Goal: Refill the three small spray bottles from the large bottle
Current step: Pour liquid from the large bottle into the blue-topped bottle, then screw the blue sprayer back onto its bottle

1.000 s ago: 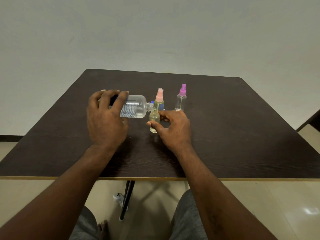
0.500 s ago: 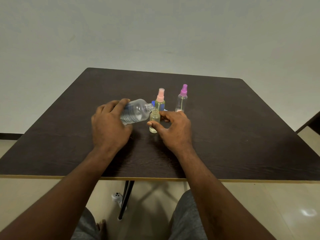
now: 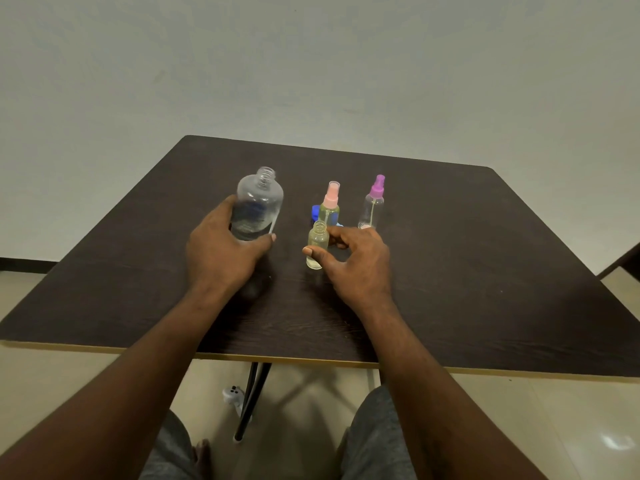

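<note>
My left hand [image 3: 221, 251] grips the large clear bottle [image 3: 258, 204], which is upright and uncapped, left of centre on the dark table [image 3: 467, 271]. My right hand [image 3: 356, 261] holds a small uncapped bottle [image 3: 317, 244] of yellowish liquid between thumb and fingers; it stands on the table. Behind it stands a pink-capped spray bottle [image 3: 330, 206] with yellowish liquid. Further right stands a purple-capped spray bottle [image 3: 373, 204], nearly clear.
A blue cap [image 3: 316, 212] lies behind the small bottles, partly hidden. The table's near edge runs across the lower middle; under it are a table leg [image 3: 251, 400], a white object on the floor [image 3: 232, 394] and my knees.
The large bottle went from lying tipped with its mouth at the small bottle to upright and further left. My right hand stayed on the small bottle.
</note>
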Tool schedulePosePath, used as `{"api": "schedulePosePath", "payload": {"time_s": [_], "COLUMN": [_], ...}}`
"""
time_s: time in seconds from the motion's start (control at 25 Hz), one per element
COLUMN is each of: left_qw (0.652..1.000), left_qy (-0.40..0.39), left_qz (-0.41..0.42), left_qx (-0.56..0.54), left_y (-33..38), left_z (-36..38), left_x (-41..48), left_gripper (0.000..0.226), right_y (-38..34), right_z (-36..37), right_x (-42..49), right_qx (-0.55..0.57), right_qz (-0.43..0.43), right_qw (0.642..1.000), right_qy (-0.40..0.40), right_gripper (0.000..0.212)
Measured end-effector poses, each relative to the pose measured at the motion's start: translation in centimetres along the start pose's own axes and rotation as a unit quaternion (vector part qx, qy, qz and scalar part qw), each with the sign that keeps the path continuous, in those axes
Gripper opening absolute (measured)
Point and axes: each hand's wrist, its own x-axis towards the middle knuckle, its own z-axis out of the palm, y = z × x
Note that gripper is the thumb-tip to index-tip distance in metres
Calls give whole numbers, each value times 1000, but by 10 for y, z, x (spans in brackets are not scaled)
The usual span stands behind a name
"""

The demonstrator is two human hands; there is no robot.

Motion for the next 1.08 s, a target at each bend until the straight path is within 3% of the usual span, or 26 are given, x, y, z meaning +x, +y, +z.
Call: {"api": "schedulePosePath", "payload": {"time_s": [0.36, 0.6, 0.88, 0.96, 1.08], "left_qw": [997, 997, 993, 996, 990], "left_qy": [-37, 18, 73, 49, -84], "left_qz": [-69, -73, -69, -34, 78], "left_qx": [-9, 36, 67, 72, 86], "left_y": [-6, -17, -5, -1, 8], "left_z": [-5, 1, -3, -3, 2], "left_x": [-2, -13, -30, -37, -42], "left_gripper": [69, 81, 53, 37, 26], "right_y": [-1, -3, -4, -3, -5], "right_z": [-1, -1, -1, 0, 0], "right_x": [1, 1, 1, 0, 0], "right_qx": [-10, -5, 3, 5, 20], "right_qz": [11, 13, 20, 20, 16], "right_qw": [1000, 1000, 1000, 1000, 1000], "right_qy": [-18, -19, -24, -23, -2], "right_gripper": [45, 44, 44, 44, 49]}}
